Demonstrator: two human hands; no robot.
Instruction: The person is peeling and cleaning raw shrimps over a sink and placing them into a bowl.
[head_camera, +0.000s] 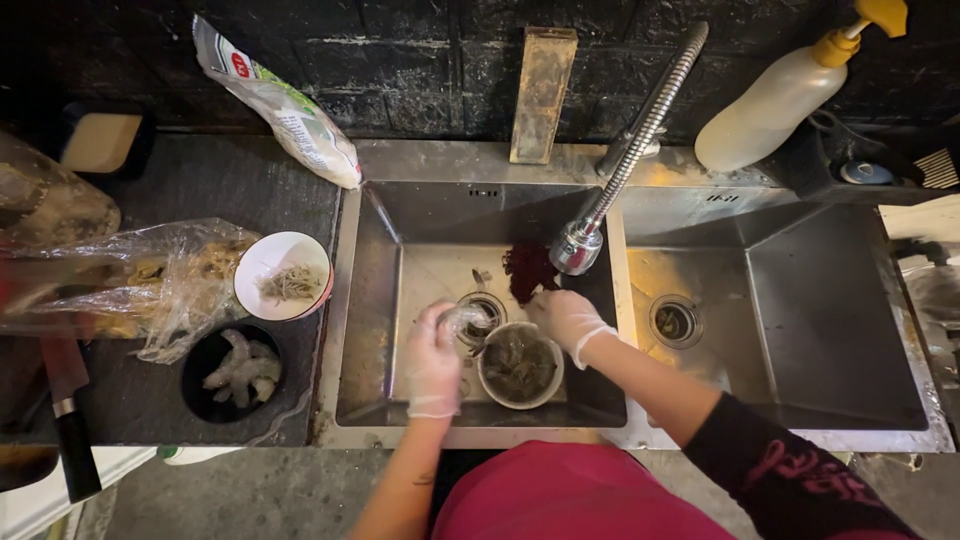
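Both my hands wear thin clear gloves and work inside the left basin of a steel double sink (372, 300). My left hand (435, 355) is closed around a small pale shrimp-like piece, held beside the drain (487, 308). My right hand (565, 318) rests at the far rim of a white bowl (520, 368) of grey raw shrimp standing on the basin floor; its fingers are curled, and I cannot see whether they hold anything. A flexible metal faucet (580, 243) hangs just above my right hand. A dark red clump (528, 270) lies on the basin floor under the faucet.
On the dark counter at left stand a black bowl of peeled shrimp (238, 372), a white bowl of thin scraps (285, 275), a crumpled plastic bag (150, 280) and a knife (68, 420). A sealed packet (285, 105) leans on the wall. A spray bottle (790, 90) stands behind the right basin.
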